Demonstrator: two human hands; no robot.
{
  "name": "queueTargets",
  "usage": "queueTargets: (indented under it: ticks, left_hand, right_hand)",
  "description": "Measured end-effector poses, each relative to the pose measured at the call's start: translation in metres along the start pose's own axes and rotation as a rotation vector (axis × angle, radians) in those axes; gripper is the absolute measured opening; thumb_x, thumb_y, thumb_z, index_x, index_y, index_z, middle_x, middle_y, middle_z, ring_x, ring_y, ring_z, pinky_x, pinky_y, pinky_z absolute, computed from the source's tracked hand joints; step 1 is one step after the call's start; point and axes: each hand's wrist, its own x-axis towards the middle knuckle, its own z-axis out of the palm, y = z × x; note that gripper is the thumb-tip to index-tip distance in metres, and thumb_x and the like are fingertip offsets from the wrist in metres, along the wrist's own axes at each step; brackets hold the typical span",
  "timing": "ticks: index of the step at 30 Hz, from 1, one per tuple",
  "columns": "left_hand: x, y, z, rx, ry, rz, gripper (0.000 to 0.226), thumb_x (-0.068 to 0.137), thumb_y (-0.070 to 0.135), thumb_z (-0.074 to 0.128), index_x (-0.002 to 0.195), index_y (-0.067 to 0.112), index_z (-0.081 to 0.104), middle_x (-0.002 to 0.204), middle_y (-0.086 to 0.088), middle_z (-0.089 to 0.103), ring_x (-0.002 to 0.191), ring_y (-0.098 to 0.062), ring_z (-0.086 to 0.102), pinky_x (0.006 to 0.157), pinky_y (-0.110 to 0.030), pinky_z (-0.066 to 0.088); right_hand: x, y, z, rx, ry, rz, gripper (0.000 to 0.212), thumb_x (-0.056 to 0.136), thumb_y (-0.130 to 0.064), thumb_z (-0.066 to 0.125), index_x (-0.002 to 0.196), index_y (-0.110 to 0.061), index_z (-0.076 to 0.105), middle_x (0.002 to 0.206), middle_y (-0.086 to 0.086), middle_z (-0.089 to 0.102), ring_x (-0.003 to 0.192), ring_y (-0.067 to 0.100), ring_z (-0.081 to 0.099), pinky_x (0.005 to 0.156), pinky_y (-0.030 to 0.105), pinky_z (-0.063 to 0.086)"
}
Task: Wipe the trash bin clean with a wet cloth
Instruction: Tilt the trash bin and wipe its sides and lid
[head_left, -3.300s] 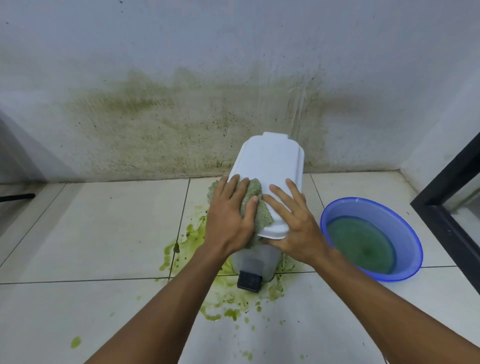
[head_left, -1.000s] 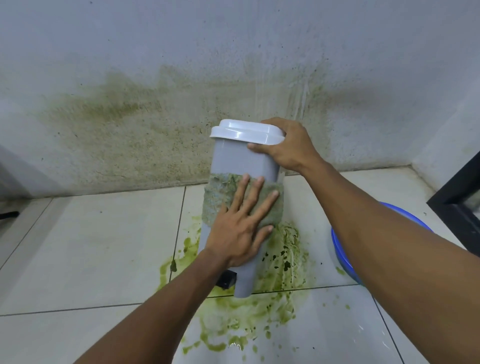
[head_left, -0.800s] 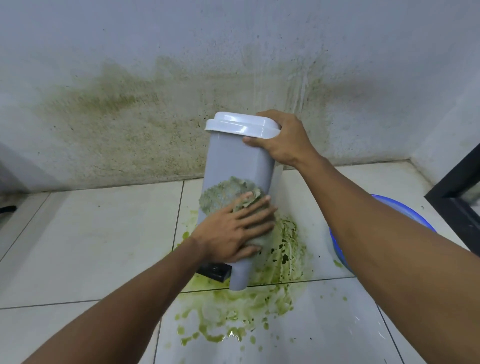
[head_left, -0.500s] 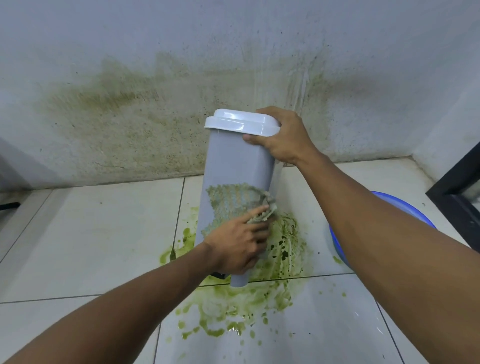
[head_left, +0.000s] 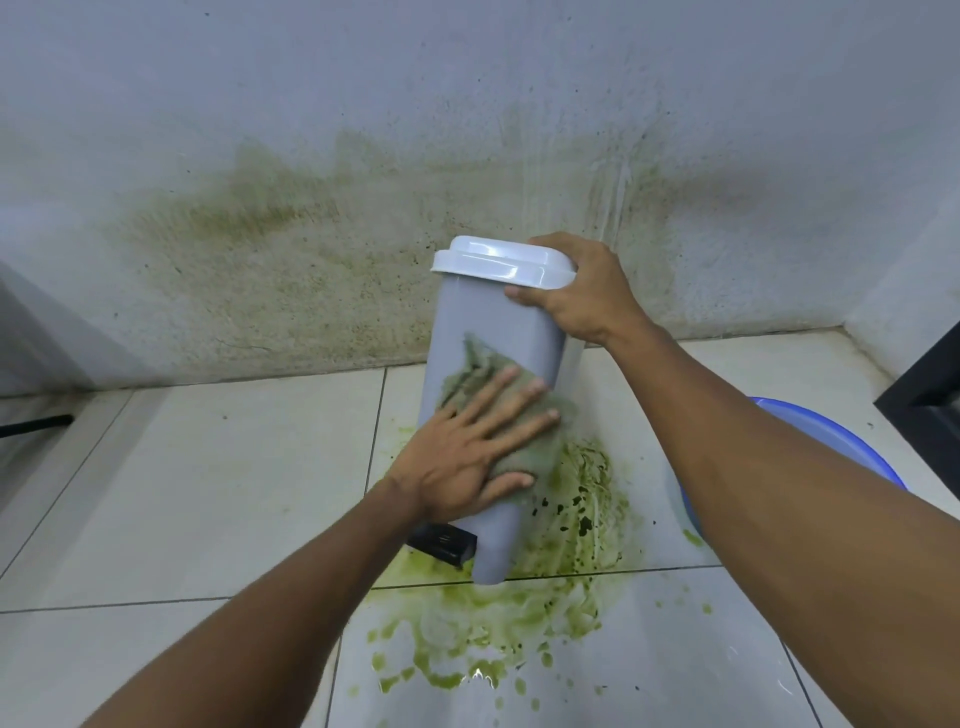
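Note:
A grey trash bin with a white lid stands tilted on the tiled floor, its black pedal at the bottom left. My right hand grips the bin's top right corner just under the lid. My left hand lies flat with spread fingers on a greenish wet cloth, pressing it against the bin's front side. The cloth's lower part hangs over the bin's right edge.
Green slime is smeared over the floor tiles under and in front of the bin. A blue basin stands at the right, mostly hidden by my right arm. The stained wall rises close behind. A black frame is at the far right.
My left hand has opened out flat and slid the cloth up and to the right across the bin's side. The right hand keeps its hold at the lid.

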Motion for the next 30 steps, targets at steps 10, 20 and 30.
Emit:
queueTargets:
  ticks: [10, 20, 30]
  left_hand:
    - [0.018, 0.106, 0.026, -0.528, 0.186, -1.078, 0.086, 0.103, 0.067, 0.018, 0.150, 0.027, -0.042, 0.160, -0.002, -0.048, 0.145, -0.027, -0.048, 0.121, -0.056, -0.006]
    - [0.043, 0.082, 0.011, -0.795, 0.489, -1.570, 0.075, 0.105, 0.061, 0.021, 0.165, 0.028, -0.011, 0.173, 0.006, -0.019, 0.158, -0.015, -0.022, 0.127, -0.057, 0.007]
    - [0.043, 0.080, 0.015, -0.892, 0.495, -1.777, 0.076, 0.105, 0.063, 0.022, 0.165, 0.029, -0.009, 0.174, 0.007, -0.013, 0.159, -0.016, -0.017, 0.126, -0.061, 0.007]
  right_hand:
    - [-0.003, -0.005, 0.005, 0.006, 0.000, -0.026, 0.055, 0.065, -0.029, 0.092, 0.115, -0.017, 0.071, 0.110, -0.004, 0.069, 0.100, 0.011, 0.062, 0.080, 0.012, 0.043]
    - [-0.016, -0.010, 0.009, 0.001, 0.050, -0.057, 0.050, 0.067, -0.027, 0.091, 0.111, -0.016, 0.070, 0.108, -0.004, 0.069, 0.097, 0.011, 0.062, 0.079, 0.016, 0.044]
    - [-0.019, -0.008, 0.007, -0.031, 0.034, -0.090, 0.049, 0.066, -0.026, 0.091, 0.111, -0.019, 0.071, 0.105, -0.008, 0.069, 0.095, 0.007, 0.061, 0.072, -0.003, 0.037]
